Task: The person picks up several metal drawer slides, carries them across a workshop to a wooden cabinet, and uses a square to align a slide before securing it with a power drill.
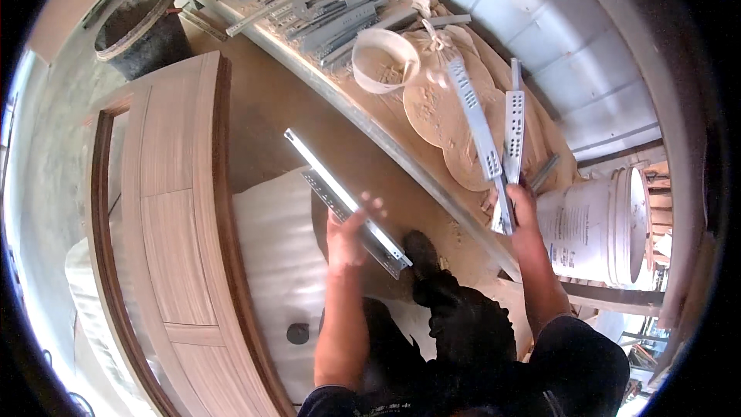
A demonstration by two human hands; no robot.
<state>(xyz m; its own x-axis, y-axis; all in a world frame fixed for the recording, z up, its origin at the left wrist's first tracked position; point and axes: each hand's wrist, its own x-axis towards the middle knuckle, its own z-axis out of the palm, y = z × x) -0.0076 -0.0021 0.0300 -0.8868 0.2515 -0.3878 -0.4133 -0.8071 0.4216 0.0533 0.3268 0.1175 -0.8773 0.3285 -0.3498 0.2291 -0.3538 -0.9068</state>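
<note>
Dark sleeves (587,351) lie nearest, leading up to 2 bare hands. The left hand (346,238) closes its slightly blurred fingers around the lower half of a long metal runner (332,179), held aslant. The right hand (525,212) is clamped on the lower ends of 2 perforated runners (475,116), raised in front of the dusty bench (390,117). The step seems to be sorting or matching runners; the next move probably calls for a firm grip and careful comparison.

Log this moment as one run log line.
left hand: holding metal rail | right hand: holding perforated metal rails | at left: brown wooden panel | at right: white bucket
</note>
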